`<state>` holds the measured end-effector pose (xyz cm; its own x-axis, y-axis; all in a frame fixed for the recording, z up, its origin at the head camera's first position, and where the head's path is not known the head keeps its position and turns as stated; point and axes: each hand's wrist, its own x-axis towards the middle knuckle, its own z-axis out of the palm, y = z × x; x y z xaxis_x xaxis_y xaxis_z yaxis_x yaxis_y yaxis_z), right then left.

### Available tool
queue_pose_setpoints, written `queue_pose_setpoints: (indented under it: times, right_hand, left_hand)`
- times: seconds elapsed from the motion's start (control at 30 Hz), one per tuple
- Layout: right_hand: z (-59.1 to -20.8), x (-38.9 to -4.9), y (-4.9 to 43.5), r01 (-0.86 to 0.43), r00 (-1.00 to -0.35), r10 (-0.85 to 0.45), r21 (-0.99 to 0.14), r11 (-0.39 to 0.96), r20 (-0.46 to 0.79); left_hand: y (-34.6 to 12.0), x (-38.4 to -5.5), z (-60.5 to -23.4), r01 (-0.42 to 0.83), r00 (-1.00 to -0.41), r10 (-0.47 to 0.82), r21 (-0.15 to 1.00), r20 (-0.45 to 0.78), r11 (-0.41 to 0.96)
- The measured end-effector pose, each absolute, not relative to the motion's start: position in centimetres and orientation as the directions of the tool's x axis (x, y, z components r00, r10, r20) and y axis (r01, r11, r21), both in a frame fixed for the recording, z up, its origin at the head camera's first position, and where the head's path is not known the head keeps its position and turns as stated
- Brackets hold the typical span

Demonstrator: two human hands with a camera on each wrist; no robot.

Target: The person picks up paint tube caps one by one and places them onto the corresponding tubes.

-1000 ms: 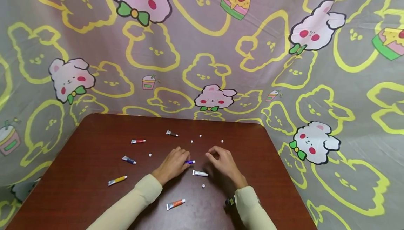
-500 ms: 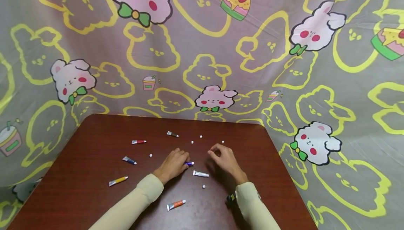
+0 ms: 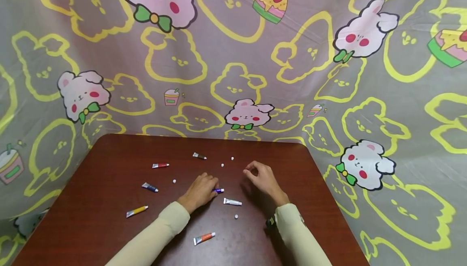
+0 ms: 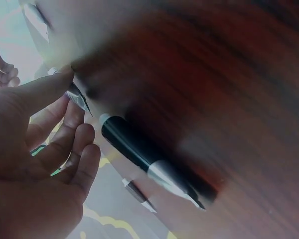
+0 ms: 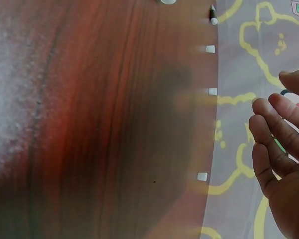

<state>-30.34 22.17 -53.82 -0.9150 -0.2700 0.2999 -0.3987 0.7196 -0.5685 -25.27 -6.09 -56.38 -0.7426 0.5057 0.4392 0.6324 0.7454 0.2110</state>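
Note:
My left hand (image 3: 201, 191) pinches a small purple paint tube (image 3: 219, 190) just above the table. In the left wrist view, thumb and fingertips meet on that tube (image 4: 78, 97), while a dark tube with a silver end (image 4: 129, 144) lies beside the hand. My right hand (image 3: 264, 179) hovers over the right part of the table, its fingers loosely bent. The right wrist view shows thumb and fingers (image 5: 263, 132) apart with nothing between them. A white cap (image 5: 202, 176) lies near this hand; the head view hides it. A silver-white tube (image 3: 232, 202) lies between the hands.
Around the brown table (image 3: 91, 225) lie red (image 3: 160, 165), brown (image 3: 199, 156), dark blue (image 3: 150, 187), yellow (image 3: 137, 211) and orange (image 3: 204, 238) tubes. Other white caps are scattered, one (image 3: 236, 216) near the silver-white tube. A patterned curtain (image 3: 233, 47) surrounds the table.
My right hand has shifted slightly right and farther from me, covering a white cap in the head view. My left hand keeps its pinch on the purple paint tube, nearly still.

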Motion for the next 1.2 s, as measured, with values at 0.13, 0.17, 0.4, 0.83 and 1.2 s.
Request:
queue_pose_setpoints:
  times: [0.13, 0.17, 0.4, 0.83, 1.2]
  right_hand:
    - [-53.9, -30.8, 22.2, -0.403, -0.913, -0.276, -0.567, 0.719, 0.299]
    - [-53.9, -30.9, 22.2, -0.402, -0.914, -0.276, -0.566, 0.719, 0.299]
    - [-54.4, -31.4, 22.5, -0.401, -0.912, -0.265, -0.546, 0.736, 0.313]
    - [-55.5, -32.2, 23.2, -0.374, -0.923, -0.241, -0.549, 0.747, 0.300]
    - [-55.7, -33.9, 24.1, -0.365, -0.925, -0.232, -0.531, 0.765, 0.302]
  left_hand:
    - [-6.1, -25.4, -56.5, 0.633, -0.744, 0.507, 0.217, 0.435, 0.743]
    - [-6.1, -25.4, -56.5, 0.634, -0.744, 0.508, 0.218, 0.434, 0.742]
    - [-6.2, -25.7, -56.8, 0.638, -0.742, 0.514, 0.220, 0.430, 0.738]
    - [-6.5, -25.9, -57.1, 0.642, -0.748, 0.520, 0.252, 0.412, 0.724]
    - [-7.8, -25.6, -56.6, 0.620, -0.772, 0.500, 0.292, 0.391, 0.728]
